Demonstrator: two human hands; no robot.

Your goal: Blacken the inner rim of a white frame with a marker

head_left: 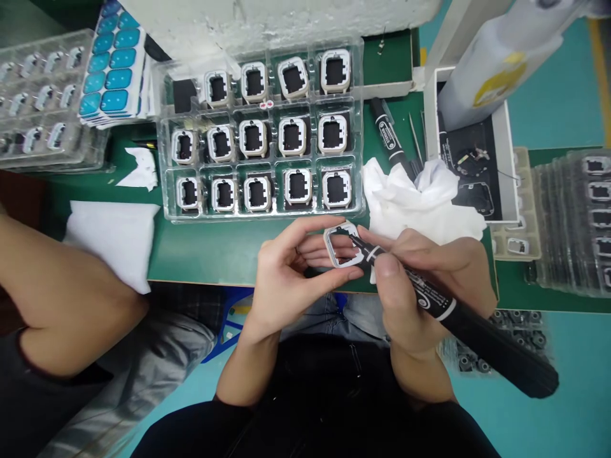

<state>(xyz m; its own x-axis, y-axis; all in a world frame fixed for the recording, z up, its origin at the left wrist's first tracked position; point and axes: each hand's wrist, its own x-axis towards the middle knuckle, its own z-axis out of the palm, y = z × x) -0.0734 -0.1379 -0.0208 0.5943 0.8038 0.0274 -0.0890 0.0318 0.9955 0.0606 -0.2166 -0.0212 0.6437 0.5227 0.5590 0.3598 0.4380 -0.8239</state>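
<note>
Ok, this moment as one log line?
left hand: holds white frame | right hand: holds black marker, tip at frame | clear tray: more frames, beyond hands

Tissue (405, 205) perhaps crowds the right hand (442, 267).

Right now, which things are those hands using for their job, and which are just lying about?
Part of the job:
frame, in the left hand
marker, in the right hand
tray with more frames, probably

Seemingly just lying about:
other marker
crumpled cloth
bottle
</note>
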